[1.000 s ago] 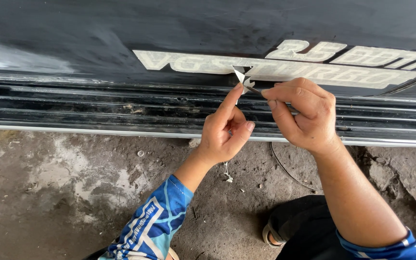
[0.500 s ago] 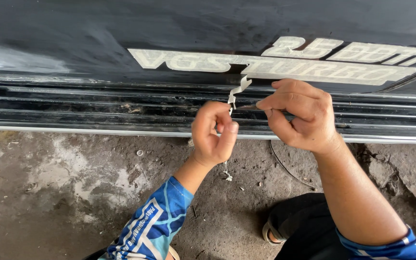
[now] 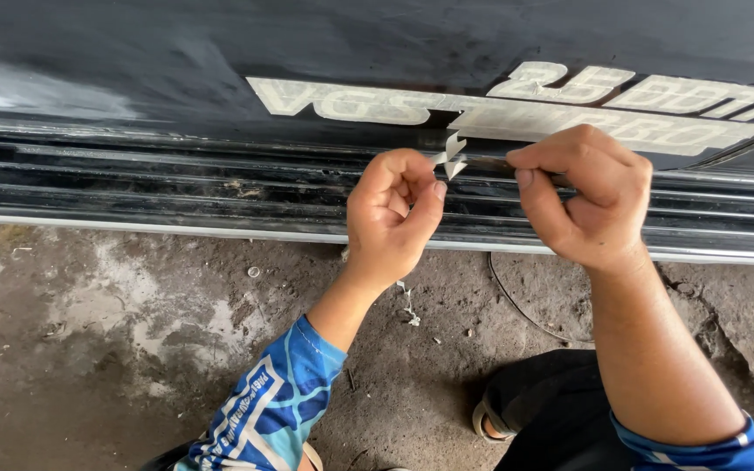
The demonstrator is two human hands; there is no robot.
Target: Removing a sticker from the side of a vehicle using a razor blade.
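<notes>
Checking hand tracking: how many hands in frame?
2. Left hand pinches the peeled decal strip on the black vehicle panel; right hand grips a thin tool beside it.

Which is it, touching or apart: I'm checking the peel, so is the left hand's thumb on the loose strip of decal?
Touching. The head view shows the left hand pinching the peeled decal strip between thumb and forefinger, no gap visible.

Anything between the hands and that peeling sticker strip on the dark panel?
Nothing visible. The left hand pinches the loose strip of pale sticker directly, where it hangs off the dark body panel. The right hand is closed beside it against the panel, apparently around a thin dark tool, mostly hidden.
</notes>
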